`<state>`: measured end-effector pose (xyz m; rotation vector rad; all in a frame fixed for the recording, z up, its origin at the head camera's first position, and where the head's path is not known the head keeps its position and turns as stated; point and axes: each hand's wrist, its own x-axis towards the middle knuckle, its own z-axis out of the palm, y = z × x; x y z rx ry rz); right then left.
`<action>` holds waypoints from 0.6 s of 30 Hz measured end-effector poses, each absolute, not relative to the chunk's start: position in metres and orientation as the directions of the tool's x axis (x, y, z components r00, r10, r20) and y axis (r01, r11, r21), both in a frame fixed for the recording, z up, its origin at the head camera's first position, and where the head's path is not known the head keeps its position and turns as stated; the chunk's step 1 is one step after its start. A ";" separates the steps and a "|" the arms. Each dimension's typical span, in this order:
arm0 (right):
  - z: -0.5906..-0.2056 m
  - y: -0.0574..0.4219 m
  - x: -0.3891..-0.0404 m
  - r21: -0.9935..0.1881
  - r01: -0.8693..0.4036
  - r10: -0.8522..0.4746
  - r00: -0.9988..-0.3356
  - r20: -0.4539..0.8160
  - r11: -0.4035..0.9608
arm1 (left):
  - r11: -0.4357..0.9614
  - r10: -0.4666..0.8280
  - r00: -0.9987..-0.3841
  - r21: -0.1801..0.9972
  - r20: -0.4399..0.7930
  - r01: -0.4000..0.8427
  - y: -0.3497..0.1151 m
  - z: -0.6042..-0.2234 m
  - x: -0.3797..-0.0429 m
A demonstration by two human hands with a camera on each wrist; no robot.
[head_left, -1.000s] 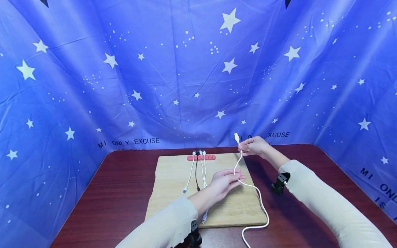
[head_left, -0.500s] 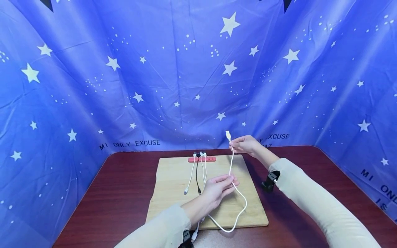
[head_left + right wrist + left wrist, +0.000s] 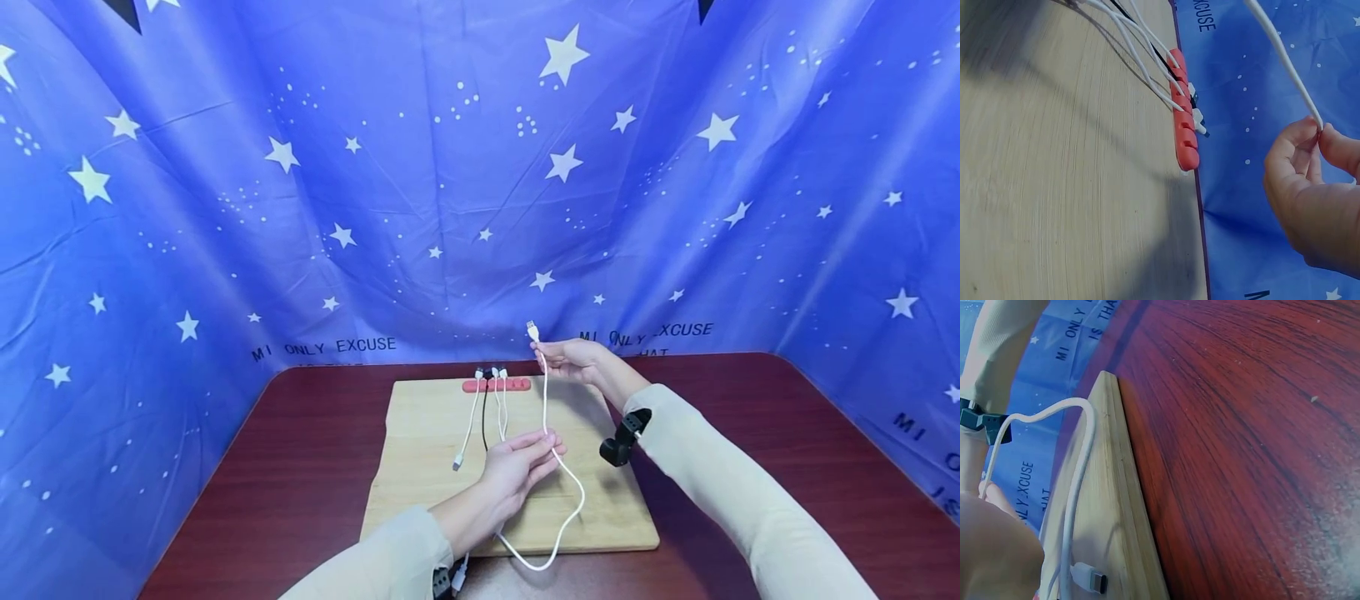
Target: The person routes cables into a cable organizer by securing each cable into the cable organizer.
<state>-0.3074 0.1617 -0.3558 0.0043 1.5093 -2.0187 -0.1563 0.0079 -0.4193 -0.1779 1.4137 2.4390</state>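
Note:
My right hand (image 3: 573,360) pinches a white USB cable (image 3: 545,400) between thumb and fingertips just below its plug (image 3: 532,331), which points up. Lower down, my left hand (image 3: 517,471) pinches the same cable over the wooden board (image 3: 427,467). From there the cable loops past the board's front edge and back under the left forearm. A red cable organizer (image 3: 1186,140) lies along the board's far edge, left of the right hand. Two slim white cables and a black cable (image 3: 485,417) are among those seated in its notches.
One white cable end (image 3: 458,460) rests on the board's left part. Another white connector (image 3: 460,577) shows by the left wrist camera, near the front edge. The dark red table (image 3: 277,467) surrounds the board, and a blue star-patterned cloth (image 3: 450,208) hangs behind.
Both hands have moved left with the white USB cable, bringing its plug from beyond the board's right side closer to the organizer. The cable's slack has swung left over the board's front.

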 end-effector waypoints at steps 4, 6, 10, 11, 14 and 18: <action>-0.358 0.159 -0.309 -0.879 0.454 -0.480 -0.810 -0.338 -0.147 | -0.480 0.164 -0.947 0.817 -0.276 -0.321 0.006 -0.422 -0.155; -0.359 0.156 -0.310 -0.889 0.440 -0.484 -0.810 -0.331 -0.128 | -0.484 0.134 -0.951 0.820 -0.277 -0.307 0.006 -0.423 -0.153; -0.360 0.150 -0.310 -0.908 0.409 -0.478 -0.818 -0.320 -0.091 | -0.461 0.060 -0.961 0.847 -0.269 -0.266 0.007 -0.425 -0.151; -0.360 0.148 -0.311 -0.910 0.404 -0.474 -0.821 -0.318 -0.088 | -0.455 0.042 -0.962 0.853 -0.268 -0.257 0.008 -0.426 -0.150; -0.361 0.144 -0.312 -0.923 0.379 -0.446 -0.838 -0.314 -0.062 | -0.444 0.011 -0.965 0.863 -0.263 -0.240 0.010 -0.426 -0.148; -0.364 0.142 -0.315 -0.940 0.340 -0.375 -0.873 -0.312 -0.011 | -0.440 0.002 -0.965 0.866 -0.262 -0.236 0.008 -0.426 -0.145</action>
